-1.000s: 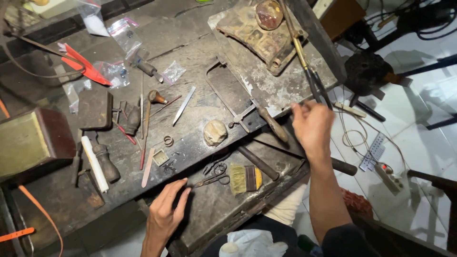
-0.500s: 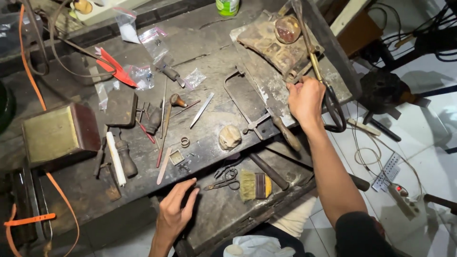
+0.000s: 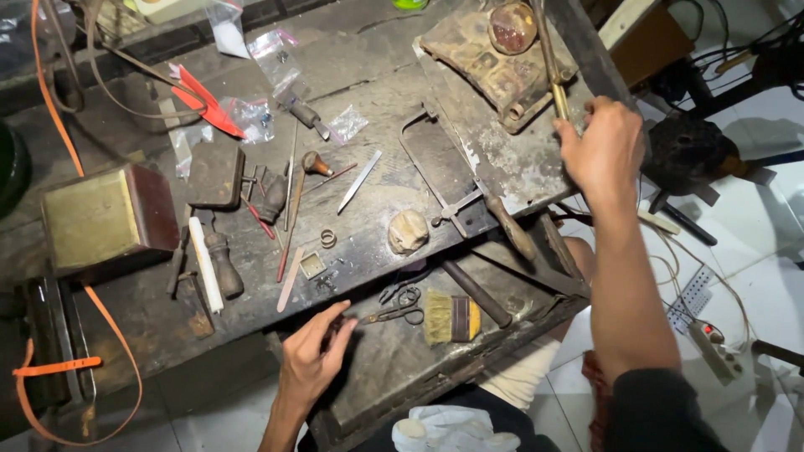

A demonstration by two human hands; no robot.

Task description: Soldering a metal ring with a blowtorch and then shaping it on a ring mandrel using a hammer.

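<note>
workbench [image 3: 151, 326]: dark, scarred wood, taken here as the landmark for every place below.

far left of workbench: brass-coloured metal block [image 3: 100, 219] with a dark red side, lying flat; an orange strap [image 3: 57, 366] loops past it off the near edge.

left of centre: white rod [image 3: 204, 264] beside a wooden-handled tool [image 3: 224, 264], both lying along the near part; red-handled pliers [image 3: 201, 102] toward the far edge among clear plastic bags [image 3: 251, 115].

centre: flat metal file [image 3: 360, 181] lying at a slant; small metal ring [image 3: 327, 238] nearer the front edge; pale rounded lump [image 3: 408, 231] just right of the ring.

front lower shelf of workbench: left hand [image 3: 314, 358], palm down, forearm coming up from the near edge, fingers loosely spread and apart, tips resting on the shelf, clamped on nothing; small scissors [image 3: 395, 307] just beside the fingertips; flat brush [image 3: 450, 318] with straw-coloured bristles to the right of the scissors.

far right corner of workbench: right hand [image 3: 601, 152], arm stretched forward, back of hand up, fingers curled tight around a slim brass-coloured rod [image 3: 553, 79] that runs away toward the far edge; worn metal plate [image 3: 494, 67] just left of the rod.
</note>
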